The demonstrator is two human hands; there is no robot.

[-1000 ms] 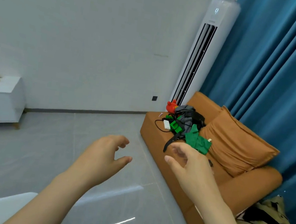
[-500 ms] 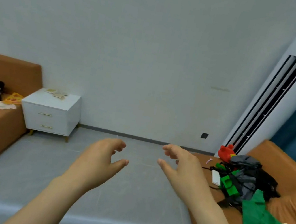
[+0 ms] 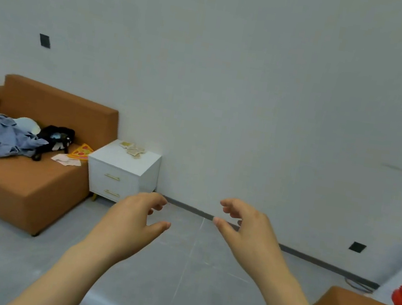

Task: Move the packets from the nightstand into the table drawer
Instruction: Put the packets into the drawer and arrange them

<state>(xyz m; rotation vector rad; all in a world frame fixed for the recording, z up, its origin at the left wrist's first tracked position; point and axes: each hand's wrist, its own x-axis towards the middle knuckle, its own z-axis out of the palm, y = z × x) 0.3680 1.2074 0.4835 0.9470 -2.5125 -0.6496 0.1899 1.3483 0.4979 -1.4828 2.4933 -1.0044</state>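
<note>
Packets: small tan flat packets, perhaps four, scattered on the white two-drawer nightstand top.
Drawers: both pushed in.
Hands: left hand, right hand midair, fingers loosely curled, empty.

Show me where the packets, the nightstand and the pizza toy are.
packets (image 3: pixel 133 150), head view, middle of the small pile.
nightstand (image 3: pixel 113 158), head view, bare part of its white top.
pizza toy (image 3: pixel 81 152), head view, centre of the slice.
</note>
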